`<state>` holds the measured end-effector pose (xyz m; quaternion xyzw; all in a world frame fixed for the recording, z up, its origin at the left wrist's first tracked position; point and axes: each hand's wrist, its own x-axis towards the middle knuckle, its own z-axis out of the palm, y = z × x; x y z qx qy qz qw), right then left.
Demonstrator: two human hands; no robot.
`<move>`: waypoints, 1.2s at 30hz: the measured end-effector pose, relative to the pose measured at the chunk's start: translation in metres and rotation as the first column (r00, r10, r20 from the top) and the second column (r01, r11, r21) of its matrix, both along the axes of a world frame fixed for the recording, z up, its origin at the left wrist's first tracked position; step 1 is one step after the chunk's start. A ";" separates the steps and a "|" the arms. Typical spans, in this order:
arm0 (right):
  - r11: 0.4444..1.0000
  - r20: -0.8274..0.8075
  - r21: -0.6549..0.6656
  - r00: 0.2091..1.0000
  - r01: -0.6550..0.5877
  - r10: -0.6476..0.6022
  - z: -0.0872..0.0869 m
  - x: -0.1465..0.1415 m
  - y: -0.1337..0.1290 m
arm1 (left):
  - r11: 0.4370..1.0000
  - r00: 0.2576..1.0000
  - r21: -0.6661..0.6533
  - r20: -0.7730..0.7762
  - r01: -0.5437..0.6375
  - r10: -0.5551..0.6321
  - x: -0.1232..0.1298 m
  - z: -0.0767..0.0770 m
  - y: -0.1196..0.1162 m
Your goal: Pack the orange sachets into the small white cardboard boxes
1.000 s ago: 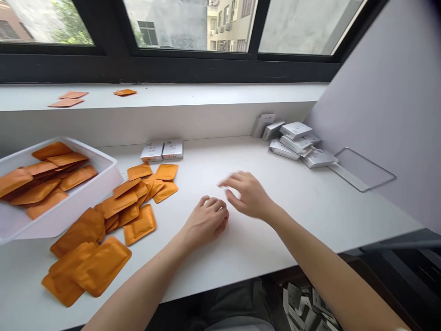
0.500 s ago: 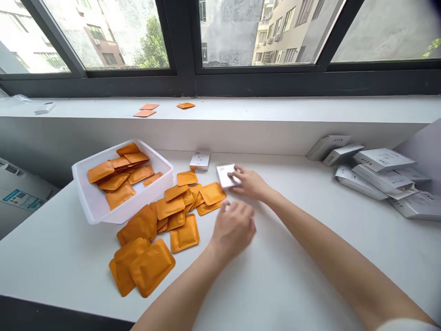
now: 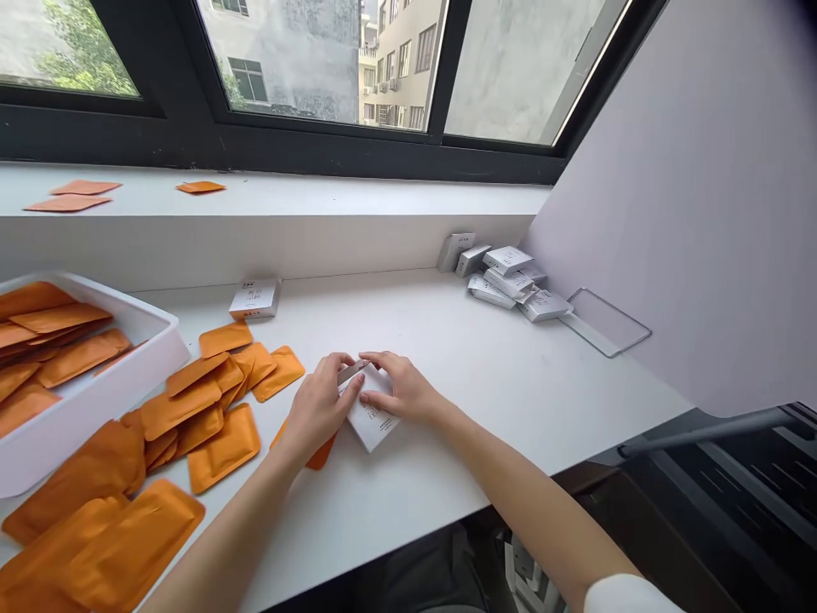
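Observation:
Both hands grip a small flat white box (image 3: 375, 430) with dark print, held over the table in the head view. My left hand (image 3: 319, 404) is closed on its left side, thumb on the upper face. At the far end, my right hand (image 3: 403, 387) has its fingers and thumb on the box, where a greyish flap or edge shows between the two hands. Partly hidden under my left wrist lies an orange packet (image 3: 322, 454). A heap of orange packets (image 3: 223, 447) spreads over the table left of my hands.
A white plastic tub (image 3: 150, 345) with orange packets stands at the left. One white box (image 3: 255, 298) lies by the back ledge, several more boxes (image 3: 511, 260) at the back right beside a clear tray-like piece (image 3: 603, 347). Flat packets (image 3: 201, 187) lie on the sill.
The view has swung right. The white box has come nearer me, and my left hand, empty before, now grips it together with my right. An orange packet shows under my left wrist.

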<state>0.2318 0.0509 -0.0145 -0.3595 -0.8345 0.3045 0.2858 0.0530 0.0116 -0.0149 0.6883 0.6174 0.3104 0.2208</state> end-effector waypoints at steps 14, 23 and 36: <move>0.924 -0.172 0.373 0.985 0.089 -0.026 0.007 0.000 -0.020 | 0.958 0.781 -0.226 0.625 0.175 0.005 -0.011 0.036 -0.002; 0.852 0.007 0.524 1.000 0.021 -0.029 0.014 0.008 -0.016 | 0.895 0.755 -0.328 0.655 0.303 -0.015 -0.009 0.041 -0.007; 0.850 -0.176 0.408 0.942 0.334 -0.286 0.012 0.020 -0.007 | 0.997 0.997 -0.038 0.001 0.074 -0.075 -0.034 0.048 -0.007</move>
